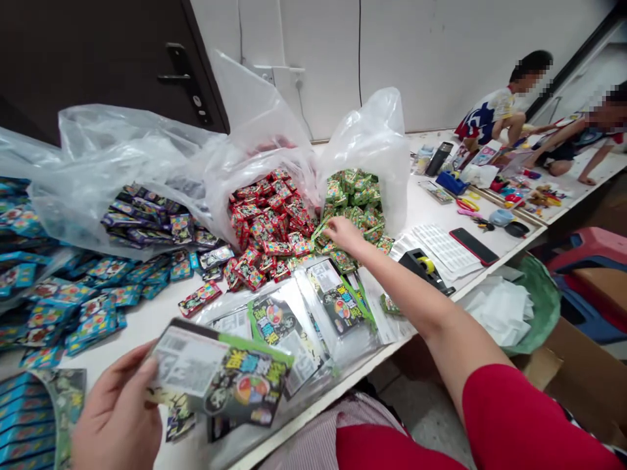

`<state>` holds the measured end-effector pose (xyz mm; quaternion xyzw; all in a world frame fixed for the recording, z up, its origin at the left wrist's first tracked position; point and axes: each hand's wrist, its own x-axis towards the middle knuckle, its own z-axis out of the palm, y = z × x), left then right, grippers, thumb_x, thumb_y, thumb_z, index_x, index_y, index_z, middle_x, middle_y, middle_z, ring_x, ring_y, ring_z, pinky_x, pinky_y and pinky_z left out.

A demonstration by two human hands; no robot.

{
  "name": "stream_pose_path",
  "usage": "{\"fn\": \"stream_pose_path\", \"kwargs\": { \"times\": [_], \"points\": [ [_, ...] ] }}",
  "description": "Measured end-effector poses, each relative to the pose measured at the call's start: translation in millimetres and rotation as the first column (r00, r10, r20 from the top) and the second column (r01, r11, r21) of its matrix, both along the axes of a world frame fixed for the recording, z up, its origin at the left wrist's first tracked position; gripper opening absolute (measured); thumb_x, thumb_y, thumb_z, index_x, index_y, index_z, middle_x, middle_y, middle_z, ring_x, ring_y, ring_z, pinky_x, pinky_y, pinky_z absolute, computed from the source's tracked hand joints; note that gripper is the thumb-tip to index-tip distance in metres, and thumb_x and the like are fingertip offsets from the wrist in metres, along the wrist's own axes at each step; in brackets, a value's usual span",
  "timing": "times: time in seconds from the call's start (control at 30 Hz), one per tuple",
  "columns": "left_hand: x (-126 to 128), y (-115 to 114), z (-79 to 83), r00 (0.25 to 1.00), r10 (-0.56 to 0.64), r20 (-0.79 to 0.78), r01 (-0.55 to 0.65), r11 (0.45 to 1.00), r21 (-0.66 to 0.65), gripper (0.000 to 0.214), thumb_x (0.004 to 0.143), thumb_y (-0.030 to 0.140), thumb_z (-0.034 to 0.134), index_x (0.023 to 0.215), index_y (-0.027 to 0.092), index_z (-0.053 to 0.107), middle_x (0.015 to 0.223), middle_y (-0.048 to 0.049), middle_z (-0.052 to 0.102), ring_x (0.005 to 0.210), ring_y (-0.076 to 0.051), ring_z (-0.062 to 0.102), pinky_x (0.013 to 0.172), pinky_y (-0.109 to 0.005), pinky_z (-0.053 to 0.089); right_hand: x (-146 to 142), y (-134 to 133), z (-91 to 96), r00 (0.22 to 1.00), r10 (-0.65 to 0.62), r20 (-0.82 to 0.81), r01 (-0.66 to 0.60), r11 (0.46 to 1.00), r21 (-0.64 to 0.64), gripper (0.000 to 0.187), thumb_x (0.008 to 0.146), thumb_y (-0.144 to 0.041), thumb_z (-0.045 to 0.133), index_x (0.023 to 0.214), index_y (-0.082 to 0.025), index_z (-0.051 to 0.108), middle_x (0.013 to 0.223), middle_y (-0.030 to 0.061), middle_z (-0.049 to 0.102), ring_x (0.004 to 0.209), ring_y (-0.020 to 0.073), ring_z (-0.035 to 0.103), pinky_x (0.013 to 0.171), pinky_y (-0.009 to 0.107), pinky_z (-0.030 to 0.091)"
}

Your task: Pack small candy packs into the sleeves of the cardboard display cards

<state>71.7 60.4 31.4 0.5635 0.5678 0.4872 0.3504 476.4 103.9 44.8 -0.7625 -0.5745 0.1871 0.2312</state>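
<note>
My left hand (117, 411) is closed on a clear printed pouch (220, 372) with a green and black label, held low at the front left above the table. My right hand (345, 235) reaches forward to the pile of small green packets (355, 196) spilling from a clear plastic bag, fingers curled on the packets at the pile's near edge. Whether it holds one I cannot make out. Beside it lies a pile of red packets (269, 222) in another bag. More printed pouches (294, 320) lie flat in front of me.
Purple packets (142, 219) in a bag and blue packets (88, 307) lie to the left. A tape dispenser (424, 267), sticker sheets (443, 248) and a red phone (474, 246) lie to the right. Two people sit on the floor at the far right. A green basket (539, 300) stands beside the table.
</note>
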Motion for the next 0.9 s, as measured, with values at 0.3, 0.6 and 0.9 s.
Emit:
{"fn": "stream_pose_path", "kwargs": {
  "times": [0.3, 0.6, 0.9],
  "points": [
    [1, -17, -26.6, 0.957, 0.151, 0.248, -0.027, 0.896, -0.443, 0.047, 0.065, 0.042, 0.073, 0.105, 0.028, 0.054, 0.097, -0.0005, 0.067, 0.082, -0.021, 0.067, 0.064, -0.033, 0.057, 74, 9, -36.2, 0.975, -0.202, 0.092, 0.184, 0.967, 0.177, 0.02, 0.077, -0.023, 0.065, 0.095, -0.016, 0.062, 0.099, 0.0084, 0.063, 0.095, 0.0214, 0.055, 0.084, 0.034, 0.043],
    [-25, -15, -36.1, 0.743, -0.178, -0.646, 0.142, 0.984, -0.108, 0.077, 0.067, 0.071, 0.054, 0.121, 0.016, 0.05, 0.098, -0.0119, 0.057, 0.088, -0.032, 0.057, 0.081, -0.05, 0.049, 24, -38, -44.2, 0.974, 0.225, -0.028, -0.214, 0.955, 0.205, 0.019, 0.081, -0.02, 0.053, 0.098, -0.016, 0.061, 0.09, 0.003, 0.066, 0.082, 0.0154, 0.062, 0.075, 0.028, 0.049],
    [26, 1, -39.1, 0.326, -0.453, -0.83, 0.669, 0.73, -0.136, 0.089, 0.076, 0.05, 0.062, 0.147, 0.025, 0.015, 0.153, -0.0143, 0.025, 0.141, -0.038, 0.017, 0.11, -0.058, 0.022, 2, -80, -50.9, 0.934, 0.347, 0.082, -0.357, 0.918, 0.172, 0.04, 0.078, -0.004, 0.046, 0.112, -0.016, 0.062, 0.124, 0.0124, 0.058, 0.121, 0.0225, 0.049, 0.105, 0.043, 0.034]
  ]
}}
